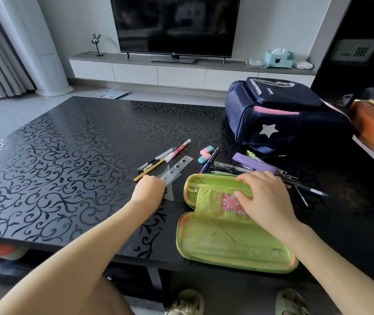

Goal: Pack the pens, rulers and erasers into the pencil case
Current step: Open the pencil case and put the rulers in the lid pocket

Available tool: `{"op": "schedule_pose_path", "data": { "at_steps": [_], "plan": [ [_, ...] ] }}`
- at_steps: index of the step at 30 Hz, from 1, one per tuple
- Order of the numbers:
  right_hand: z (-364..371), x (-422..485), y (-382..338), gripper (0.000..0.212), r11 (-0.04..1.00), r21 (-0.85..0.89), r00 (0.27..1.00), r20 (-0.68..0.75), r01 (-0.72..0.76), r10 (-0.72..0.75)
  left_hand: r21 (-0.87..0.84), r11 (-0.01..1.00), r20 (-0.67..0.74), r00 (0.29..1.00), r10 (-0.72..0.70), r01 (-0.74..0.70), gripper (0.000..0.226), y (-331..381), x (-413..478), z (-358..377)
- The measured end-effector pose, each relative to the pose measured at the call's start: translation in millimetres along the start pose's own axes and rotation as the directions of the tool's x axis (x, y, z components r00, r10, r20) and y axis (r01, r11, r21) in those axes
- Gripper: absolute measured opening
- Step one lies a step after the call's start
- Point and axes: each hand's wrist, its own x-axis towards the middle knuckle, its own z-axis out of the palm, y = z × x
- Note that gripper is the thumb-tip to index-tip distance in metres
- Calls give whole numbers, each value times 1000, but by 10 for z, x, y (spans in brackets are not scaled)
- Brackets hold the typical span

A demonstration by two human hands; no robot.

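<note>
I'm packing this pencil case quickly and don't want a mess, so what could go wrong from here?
The left hand is on the clear rulers, which overlap a yellow pencil; lifting them may scatter it. The green pencil case lies at the table's near edge, so a push from the right hand might tip it off.

A lime-green pencil case, pink-and-blue erasers and a navy backpack lie on a black vine-patterned table.

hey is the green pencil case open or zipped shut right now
Open. The pencil case lies spread flat on the table, green lining and inner pocket showing, with the right hand resting on its flap.
</note>
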Motion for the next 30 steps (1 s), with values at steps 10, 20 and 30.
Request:
{"op": "schedule_pose_path", "data": {
  "at_steps": [10, 20, 30],
  "plan": [
    [-140, -148, -77, 23, 998, 51, 1000, -11, -27, 27, -200, 978, -181, 979, -92, 55, 25, -217, -118, -129],
    [-414, -259, -729, 36, 427, 732, 847, 470, -531, 248, -997, 64, 54, 998, 37, 51, 9, 213, -1167, -707],
    [-898, -655, 108, 3, 259, 811, 655, 190, -524, 731, -575, 693, -465, 870, 162, -436, 14, 548, -1134, -304]
  ]
}}
